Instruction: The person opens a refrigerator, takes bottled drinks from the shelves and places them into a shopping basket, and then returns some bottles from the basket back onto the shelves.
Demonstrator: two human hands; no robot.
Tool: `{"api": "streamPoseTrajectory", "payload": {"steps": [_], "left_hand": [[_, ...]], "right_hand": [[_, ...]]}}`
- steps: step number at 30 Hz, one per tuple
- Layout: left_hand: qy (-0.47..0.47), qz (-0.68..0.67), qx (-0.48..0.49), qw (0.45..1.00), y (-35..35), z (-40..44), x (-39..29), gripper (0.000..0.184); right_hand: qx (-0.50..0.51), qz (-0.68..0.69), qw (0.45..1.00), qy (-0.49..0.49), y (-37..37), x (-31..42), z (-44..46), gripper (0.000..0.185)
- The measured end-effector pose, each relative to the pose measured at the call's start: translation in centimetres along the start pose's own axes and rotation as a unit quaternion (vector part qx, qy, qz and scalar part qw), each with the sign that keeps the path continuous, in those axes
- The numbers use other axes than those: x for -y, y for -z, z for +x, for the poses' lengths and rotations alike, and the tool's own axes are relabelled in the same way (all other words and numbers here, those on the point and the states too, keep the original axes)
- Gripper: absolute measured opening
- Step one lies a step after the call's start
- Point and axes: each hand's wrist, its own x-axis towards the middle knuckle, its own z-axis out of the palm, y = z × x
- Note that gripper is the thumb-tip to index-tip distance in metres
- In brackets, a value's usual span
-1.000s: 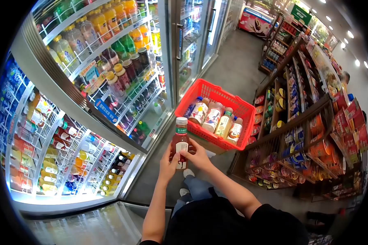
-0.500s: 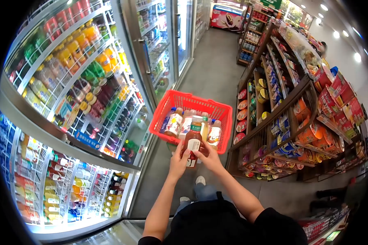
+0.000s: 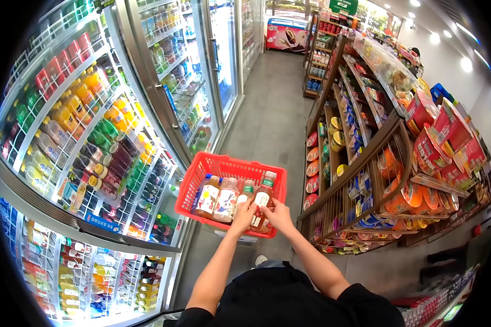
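1. Head view, bottle: locate the held bottle (image 3: 263, 197), with dark red-brown contents, a pale label and a green-and-white cap. It is tilted, its cap end pointing away from the person, over the near right part of the red basket (image 3: 229, 159). Whether its base touches the basket cannot be told.
2. Head view, left hand (image 3: 245, 215): the fingers are closed around the lower left side of the held bottle.
3. Head view, right hand (image 3: 279, 213): the thumb and fingers are pressed against the right side of the same bottle, so that both hands grip it together.
4. Head view, basket contents: a brown drink bottle (image 3: 207, 197) and a pinkish bottle (image 3: 225, 200) lean side by side, labels upward. A green-capped bottle (image 3: 246, 191) lies between the pinkish bottle and the held bottle, partly hidden by the left hand.
5. Head view, left side: a lit drinks fridge (image 3: 87, 215) carries rows of bottles and cans.
6. Head view, right side: a brown rack (image 3: 402, 136) carries tubs and packets.
7. Head view, far end: a red chest freezer (image 3: 286, 37) stands beyond the grey floor (image 3: 262, 103).
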Motion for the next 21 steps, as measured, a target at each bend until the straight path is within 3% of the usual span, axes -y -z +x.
{"api": "streamPoseTrajectory", "payload": {"steps": [5,7,8,11,15,17,19,21], "left_hand": [[-0.019,0.133,-0.012,0.991,-0.9,1.3,3.1,0.039],[-0.056,0.233,-0.063,0.969,-1.2,0.7,3.2,0.036],[-0.008,0.226,-0.029,0.974,-1.2,0.7,2.6,0.033],[-0.036,0.239,-0.073,0.968,-1.9,-0.2,1.7,0.033],[-0.047,0.302,-0.059,0.950,-0.9,-0.8,1.4,0.038],[-0.049,0.283,-0.068,0.955,-0.1,-1.2,1.1,0.040],[0.015,0.193,-0.055,0.980,0.7,-2.3,-0.6,0.038],[-0.011,0.189,-0.109,0.976,1.5,-3.3,0.2,0.035]], "right_hand": [[0.053,-0.020,0.998,0.004,-0.5,-3.3,2.3,0.036],[0.065,-0.053,0.996,0.027,-1.1,-4.4,3.0,0.035],[0.073,-0.047,0.996,0.032,-1.4,-5.1,3.2,0.034],[0.064,-0.094,0.991,0.073,-1.4,-5.3,3.8,0.032],[0.068,-0.132,0.987,0.057,-0.6,-3.7,3.8,0.031],[0.051,-0.151,0.984,0.075,-0.2,-2.3,4.0,0.029],[0.092,-0.157,0.980,0.082,0.2,-0.2,4.6,0.035],[0.044,-0.126,0.983,0.126,-0.5,1.3,5.2,0.031]]}}
